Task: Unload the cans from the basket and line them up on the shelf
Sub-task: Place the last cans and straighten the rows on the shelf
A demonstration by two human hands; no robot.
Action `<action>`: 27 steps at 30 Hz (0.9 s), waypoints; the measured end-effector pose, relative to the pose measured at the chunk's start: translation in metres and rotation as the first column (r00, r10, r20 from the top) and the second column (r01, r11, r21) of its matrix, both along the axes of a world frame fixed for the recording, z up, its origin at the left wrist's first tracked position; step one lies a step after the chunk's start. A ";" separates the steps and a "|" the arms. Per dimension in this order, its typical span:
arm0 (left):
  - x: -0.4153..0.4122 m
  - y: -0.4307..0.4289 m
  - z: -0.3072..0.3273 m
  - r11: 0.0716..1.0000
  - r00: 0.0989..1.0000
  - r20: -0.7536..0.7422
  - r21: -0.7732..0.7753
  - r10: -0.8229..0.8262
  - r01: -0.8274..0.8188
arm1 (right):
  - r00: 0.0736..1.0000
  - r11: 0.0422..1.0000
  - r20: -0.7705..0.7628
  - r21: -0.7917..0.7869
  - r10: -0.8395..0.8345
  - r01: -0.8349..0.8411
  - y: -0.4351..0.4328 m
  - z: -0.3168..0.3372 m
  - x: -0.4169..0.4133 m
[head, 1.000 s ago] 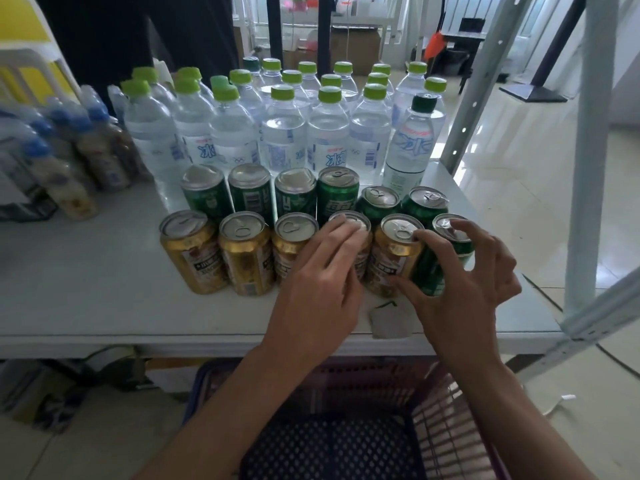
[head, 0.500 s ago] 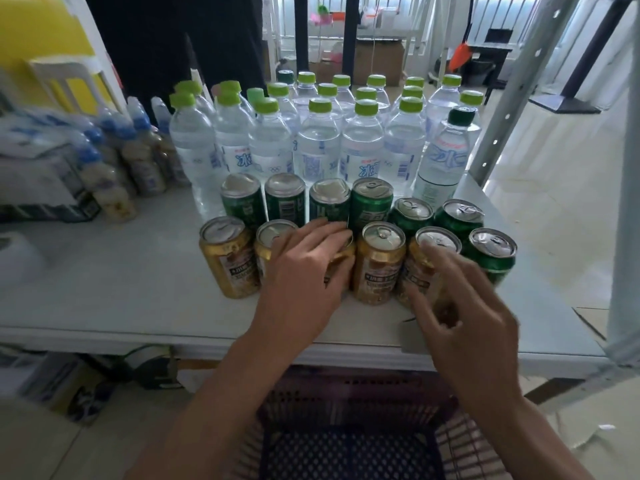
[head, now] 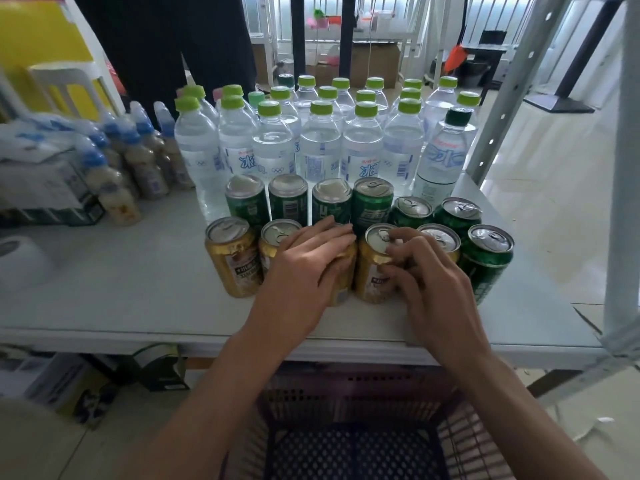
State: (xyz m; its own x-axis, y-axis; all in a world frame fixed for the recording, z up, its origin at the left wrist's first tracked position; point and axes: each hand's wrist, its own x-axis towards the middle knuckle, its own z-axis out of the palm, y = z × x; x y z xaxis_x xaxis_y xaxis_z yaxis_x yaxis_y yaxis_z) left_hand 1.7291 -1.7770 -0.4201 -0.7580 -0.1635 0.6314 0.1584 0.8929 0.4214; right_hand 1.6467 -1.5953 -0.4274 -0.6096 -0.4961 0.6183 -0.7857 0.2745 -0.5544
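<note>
Two rows of cans are being displayed upright on the white shelf [head: 104, 289]. Along the shelf's front edge, five gold cans [head: 232, 259] are being stood side by side, and one green can [head: 488, 261] is being stood at the end of that row, toward the shelf's right side. Further in from the shelf's front edge, six more green cans [head: 289, 200] are being stood in a second row, just behind the first.

The third gold can [head: 343, 277], counted from the shelf's left side, is being covered by the left hand [head: 304, 271]. Its fingers [head: 332, 233] are being laid nearly straight and close together across the lid. The thumb is largely being hidden, so its hold cannot be told.

The fourth gold can [head: 372, 275] is being pinched at its upper rim by the right hand [head: 433, 285]. The fingertips [head: 398, 249] are being curled down onto the lid while the thumb is being pressed against the can's front wall. The fifth gold can [head: 441, 237] is being partly hidden behind the bent knuckles.

At the shelf's back, green-capped water bottles [head: 318, 147] are being stored in a dense group, and small blue-capped bottles [head: 114, 188] are being stored toward the shelf's left rear. Below the shelf's front edge, the perforated basket [head: 346, 389] is being framed by the two forearms.
</note>
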 end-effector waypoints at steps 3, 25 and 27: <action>0.001 0.010 0.004 0.997 0.998 0.031 -0.052 -0.054 0.056 | 0.997 0.998 0.048 0.004 0.065 -0.065 0.003 0.007 -0.002; -0.002 0.049 0.013 0.995 0.993 0.114 -0.096 -0.013 0.024 | 0.979 0.967 -0.030 0.151 -0.202 0.204 0.033 0.008 -0.024; -0.002 0.045 0.013 0.998 0.995 0.100 -0.053 -0.028 0.033 | 0.988 0.977 0.001 0.147 -0.155 0.153 0.037 0.009 -0.024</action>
State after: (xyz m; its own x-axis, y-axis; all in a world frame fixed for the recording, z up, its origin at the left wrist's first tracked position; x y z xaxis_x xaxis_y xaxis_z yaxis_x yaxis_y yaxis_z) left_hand 1.7273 -1.7317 -0.4068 -0.8217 -0.1065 0.5599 0.1457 0.9105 0.3870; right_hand 1.6230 -1.5580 -0.4185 -0.6927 -0.4801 0.5382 -0.7212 0.4699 -0.5090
